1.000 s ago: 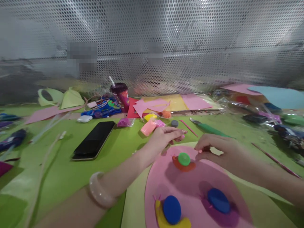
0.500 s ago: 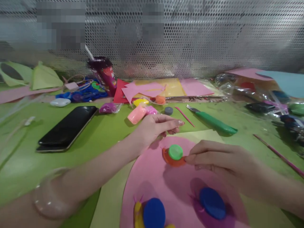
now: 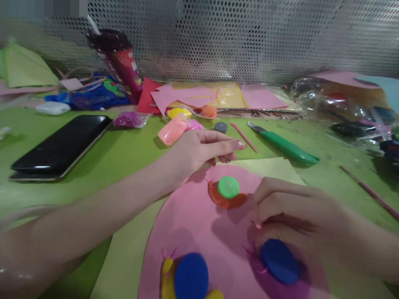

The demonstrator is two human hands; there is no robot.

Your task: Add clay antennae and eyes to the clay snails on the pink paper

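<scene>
A pink paper disc [image 3: 181,232] carries clay snails. Closest to my right hand [image 3: 289,207] is an orange snail body [image 3: 226,202] with a green cap [image 3: 228,187] as its shell. My right hand is closed, its fingers curled just right of the orange tail, a small gap between them. My left hand [image 3: 212,147] hovers over the disc's far edge, thumb and fingers pressed together; anything between them is hidden. Nearer me are a yellow snail [image 3: 167,278] and a purple snail [image 3: 263,276], each with a blue cap [image 3: 191,276] for a shell.
A green cutter [image 3: 288,147], a thin pink clay strip [image 3: 245,138] and a grey cap [image 3: 221,127] lie beyond the disc. Clay packets [image 3: 173,129], a black phone [image 3: 62,145] and a drink cup [image 3: 120,66] stand left. A thin stick [image 3: 370,193] lies right.
My right fingertips have come off the orange snail's tail and curled in beside it. My left hand holds nearly the same pose. The whole view has shifted somewhat.
</scene>
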